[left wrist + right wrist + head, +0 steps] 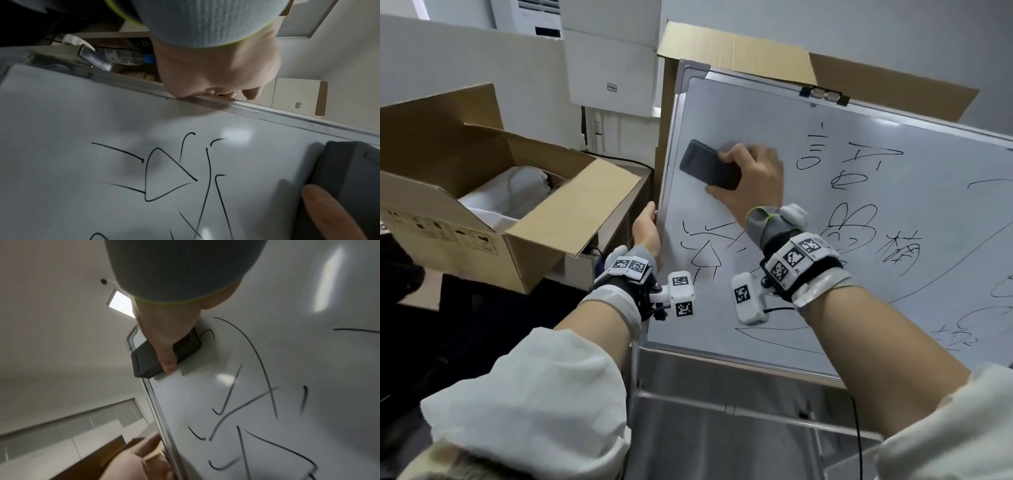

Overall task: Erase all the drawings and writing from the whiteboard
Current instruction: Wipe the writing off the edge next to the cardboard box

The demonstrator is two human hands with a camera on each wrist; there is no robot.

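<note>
A tilted whiteboard [893,212] with a silver frame carries black marker writing and drawings across its middle and right; its upper left corner is blank. My right hand [751,174] grips a dark grey eraser [709,166] and presses it flat on the board near that corner. In the right wrist view the thumb lies across the eraser [156,356] at the board's left edge. My left hand [647,229] grips the board's left frame edge [267,112], fingers curled behind it. An arrow drawing [164,175] sits just below the eraser [347,175].
An open cardboard box [482,192] with white packing stands to the left of the board. A taller cardboard box [739,51] rises behind the board. A metal frame [739,411] runs under the board's lower edge. A binder clip [825,94] holds the top edge.
</note>
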